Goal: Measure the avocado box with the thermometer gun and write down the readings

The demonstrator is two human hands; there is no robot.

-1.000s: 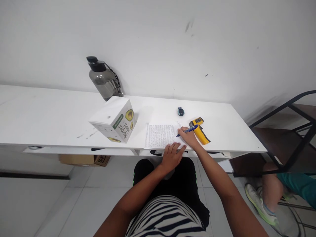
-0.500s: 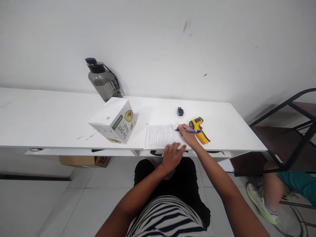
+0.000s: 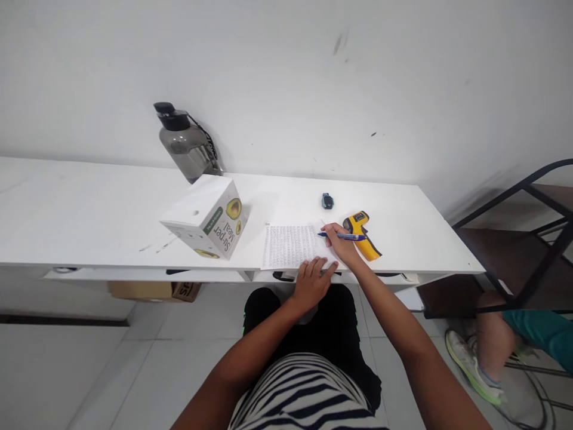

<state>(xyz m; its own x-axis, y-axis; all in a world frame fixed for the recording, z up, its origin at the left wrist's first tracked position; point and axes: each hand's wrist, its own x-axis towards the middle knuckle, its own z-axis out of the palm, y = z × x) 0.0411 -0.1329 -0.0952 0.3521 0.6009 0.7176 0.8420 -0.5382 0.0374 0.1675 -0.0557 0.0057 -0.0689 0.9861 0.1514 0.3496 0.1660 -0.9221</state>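
Note:
My right hand (image 3: pixel 339 243) pinches a blue pen (image 3: pixel 347 236), its tip at the right part of a paper sheet (image 3: pixel 289 246) covered in rows of small handwriting. My left hand (image 3: pixel 312 280) lies with fingers spread over the sheet's lower edge, at the front of the white desk (image 3: pixel 425 239). Just right of the pen lies a yellow and black infrared thermometer gun (image 3: pixel 363 236). Beyond the sheet sits a small dark watch (image 3: pixel 327 201) with a teal strap.
Left of the sheet stands a white box (image 3: pixel 210 218) with avocado pictures. Behind it, a grey bottle (image 3: pixel 185 146) with a black cap is by the wall. A cardboard box (image 3: pixel 143 290) is below the desk. At right are a black-framed rack (image 3: pixel 505 215) and another person's leg (image 3: pixel 495 337).
Almost nothing differs. The pen and my right hand have shifted very slightly, while my left hand stays on the sheet.

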